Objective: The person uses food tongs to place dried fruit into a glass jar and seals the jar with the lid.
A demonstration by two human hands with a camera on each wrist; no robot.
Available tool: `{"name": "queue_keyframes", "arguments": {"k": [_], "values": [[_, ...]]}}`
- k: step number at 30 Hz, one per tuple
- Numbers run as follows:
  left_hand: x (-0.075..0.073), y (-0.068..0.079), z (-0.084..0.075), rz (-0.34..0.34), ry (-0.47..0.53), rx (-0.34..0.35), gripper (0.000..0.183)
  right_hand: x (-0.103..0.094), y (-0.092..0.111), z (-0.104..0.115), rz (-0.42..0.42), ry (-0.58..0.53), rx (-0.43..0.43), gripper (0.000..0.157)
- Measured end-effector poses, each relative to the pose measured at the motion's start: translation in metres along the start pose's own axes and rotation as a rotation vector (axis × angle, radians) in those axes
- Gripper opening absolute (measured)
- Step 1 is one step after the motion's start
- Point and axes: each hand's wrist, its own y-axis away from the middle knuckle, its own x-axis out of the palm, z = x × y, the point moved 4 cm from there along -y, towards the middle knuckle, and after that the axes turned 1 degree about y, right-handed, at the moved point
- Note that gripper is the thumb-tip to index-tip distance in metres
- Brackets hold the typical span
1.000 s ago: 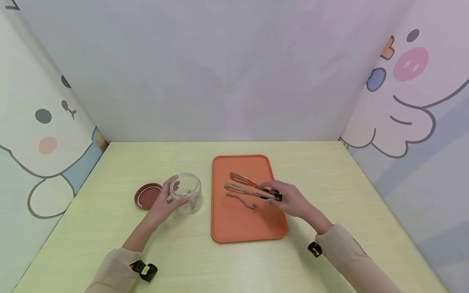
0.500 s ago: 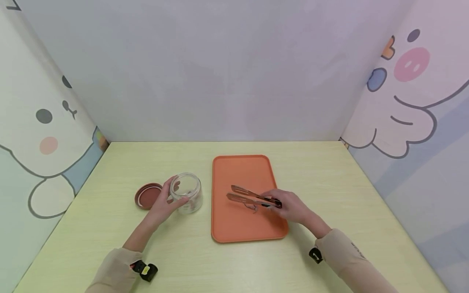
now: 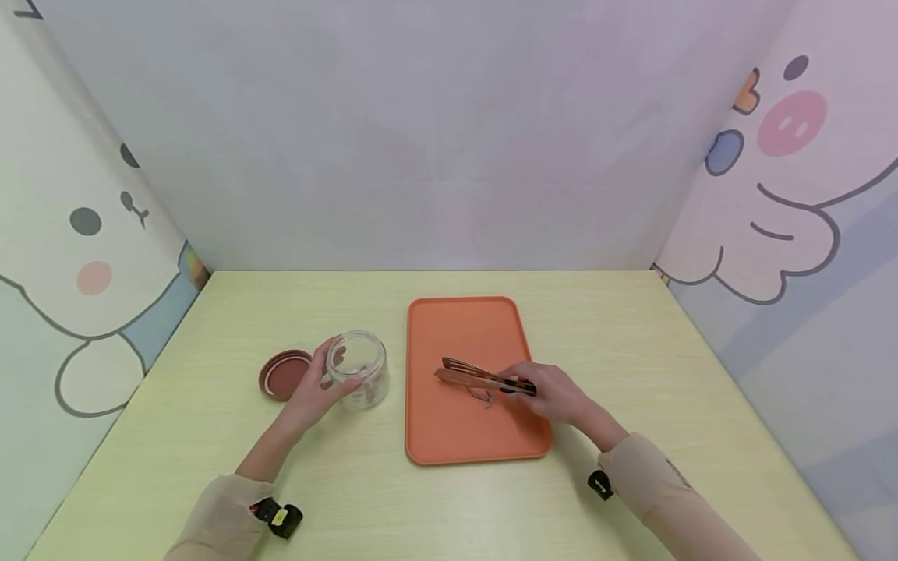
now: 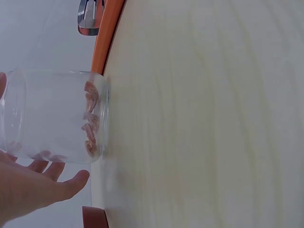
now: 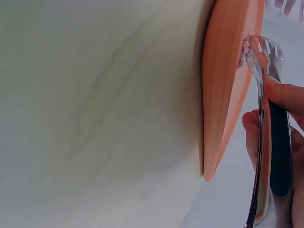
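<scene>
My left hand [image 3: 314, 393] holds a clear glass jar [image 3: 377, 380] around its upper side, thumb and fingers on opposite sides. Several small brownish shrivelled pieces [image 4: 91, 118] lie at the jar's bottom in the left wrist view. With my right hand [image 3: 561, 396] I grip metal tongs [image 3: 468, 379] by their dark handles [image 5: 279, 147], the two arms squeezed near each other. The slotted ends are low over the orange tray [image 3: 449, 436], at a thin, dark, twisted strip [image 3: 484, 399]. The tongs cover part of that strip; whether they pinch it is unclear.
A reddish-brown round lid [image 3: 284, 378] lies on the pale wooden table [image 3: 393, 514], left of the jar and partly behind my left hand. The tray stands right of the jar. Walls with cartoon figures [image 3: 793, 125] enclose the table.
My right hand has brought the tongs toward me over the strip, and their arms have drawn nearer each other. My left hand and the jar stay in place.
</scene>
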Motion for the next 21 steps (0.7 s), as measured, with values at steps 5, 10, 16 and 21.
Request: {"name": "queue_keyframes", "arguments": {"k": [5, 10, 16, 21], "values": [[0.0003, 0.0002, -0.0004, 0.0, -0.002, 0.001, 0.076, 0.0003, -0.0034, 0.0012, 0.011, -0.008, -0.002, 0.034], [0.0003, 0.0005, -0.0007, -0.001, -0.006, 0.001, 0.075, 0.0015, -0.0073, 0.0037, 0.017, -0.006, -0.009, 0.032], [0.0003, 0.0008, -0.0017, -0.002, -0.008, 0.001, 0.076, 0.004, -0.0088, 0.0045, 0.017, 0.002, -0.006, 0.031], [0.0003, 0.0007, -0.002, -0.003, -0.013, -0.002, 0.077, 0.0047, -0.009, 0.0041, 0.016, -0.004, 0.005, 0.031]]}}
